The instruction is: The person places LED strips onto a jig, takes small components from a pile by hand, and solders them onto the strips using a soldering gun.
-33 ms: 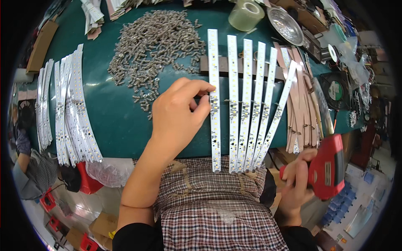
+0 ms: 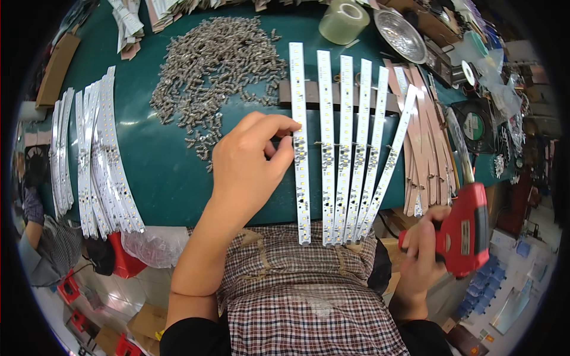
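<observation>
While the bare left hand (image 2: 246, 160) meets the left edge of the leftmost long, white, narrow circuit strip (image 2: 300, 178), its thumb and forefinger stand close together; whether they pinch anything cannot be told. The strip lies just right of those fingertips, its long axis running away from the person, its near end reaching past the edge of the green table (image 2: 178, 196). The right hand (image 2: 421, 255) is wrapped around a red, gun-shaped plastic tool (image 2: 466, 231), well apart to the right, with five similar white strips (image 2: 345, 118) fanned between, so the left hand is nearer.
</observation>
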Demonstrator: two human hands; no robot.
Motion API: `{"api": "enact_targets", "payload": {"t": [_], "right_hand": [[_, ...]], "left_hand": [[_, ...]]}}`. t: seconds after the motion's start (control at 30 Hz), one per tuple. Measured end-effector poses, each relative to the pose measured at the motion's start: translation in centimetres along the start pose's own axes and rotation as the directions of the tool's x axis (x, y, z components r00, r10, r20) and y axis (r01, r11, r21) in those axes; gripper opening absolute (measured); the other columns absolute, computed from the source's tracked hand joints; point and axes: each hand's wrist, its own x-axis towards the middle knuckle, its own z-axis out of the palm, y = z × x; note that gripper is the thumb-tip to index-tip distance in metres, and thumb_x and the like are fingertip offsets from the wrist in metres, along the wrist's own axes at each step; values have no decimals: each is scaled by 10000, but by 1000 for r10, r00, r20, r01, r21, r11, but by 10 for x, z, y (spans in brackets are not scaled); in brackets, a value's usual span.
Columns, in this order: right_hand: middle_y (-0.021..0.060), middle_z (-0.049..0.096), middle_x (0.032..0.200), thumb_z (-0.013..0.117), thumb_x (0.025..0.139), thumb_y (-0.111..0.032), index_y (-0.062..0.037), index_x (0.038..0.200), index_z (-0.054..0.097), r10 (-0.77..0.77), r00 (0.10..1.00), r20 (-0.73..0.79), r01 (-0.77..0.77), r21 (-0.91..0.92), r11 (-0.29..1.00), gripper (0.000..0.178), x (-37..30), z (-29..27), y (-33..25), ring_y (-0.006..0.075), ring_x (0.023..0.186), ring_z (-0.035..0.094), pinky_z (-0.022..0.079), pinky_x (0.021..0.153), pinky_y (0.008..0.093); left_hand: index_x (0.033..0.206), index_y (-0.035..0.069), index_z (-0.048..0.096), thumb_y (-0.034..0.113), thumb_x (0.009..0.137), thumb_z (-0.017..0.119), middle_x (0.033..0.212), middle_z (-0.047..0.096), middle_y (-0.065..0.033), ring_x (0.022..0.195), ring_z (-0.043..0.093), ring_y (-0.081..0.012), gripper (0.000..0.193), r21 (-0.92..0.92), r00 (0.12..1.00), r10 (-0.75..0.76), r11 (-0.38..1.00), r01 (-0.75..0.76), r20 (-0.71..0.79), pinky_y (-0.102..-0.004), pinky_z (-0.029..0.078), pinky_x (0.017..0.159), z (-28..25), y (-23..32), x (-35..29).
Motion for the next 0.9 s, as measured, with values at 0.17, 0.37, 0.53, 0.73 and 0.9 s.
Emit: {"api": "enact_targets", "payload": {"t": [0.17,0.37,0.53,0.73,0.9], "right_hand": [[58,552,978,699,820,96,6,1264,423,-154,987,-35,136,-305,943,531,17,0,47,126,759,592,498,654,251],[159,528,1069,810,696,-46,-23,1230,465,-361,925,120,327,-734,595,636,37,29,48,393,973,556,453,823,437],[149,543,1045,798,727,-38,-13,1209,469,-410,908,86,336,-733,591,584,42,30,58,355,954,573,458,810,419],[82,625,952,731,839,19,18,1253,437,-263,946,-190,186,-345,920,507,35,26,71,106,818,579,482,709,243],[82,641,915,680,871,56,34,1274,409,-240,961,-138,207,-216,954,486,34,26,61,96,770,602,497,695,233]], "left_hand": [[983,53,723,-9,801,663,893,662,-17,596,521,-67,202,4,1000,19,1000,-19,13,-221,409,546,0,2,1],[1007,68,722,-14,797,664,941,658,-17,609,530,-60,233,-47,999,21,999,-20,41,-208,404,536,-4,3,0],[1026,84,721,-23,795,655,960,643,-9,637,537,-54,264,-27,998,26,999,-24,62,-203,399,530,-6,1,-2],[1037,70,717,-33,793,648,987,649,-16,640,533,-49,274,-43,998,7,999,-4,65,-198,398,534,-9,2,-2],[1062,51,709,-55,807,631,1020,643,-18,647,533,-39,287,-88,996,-39,995,46,75,-187,400,541,-10,4,-1]]}}
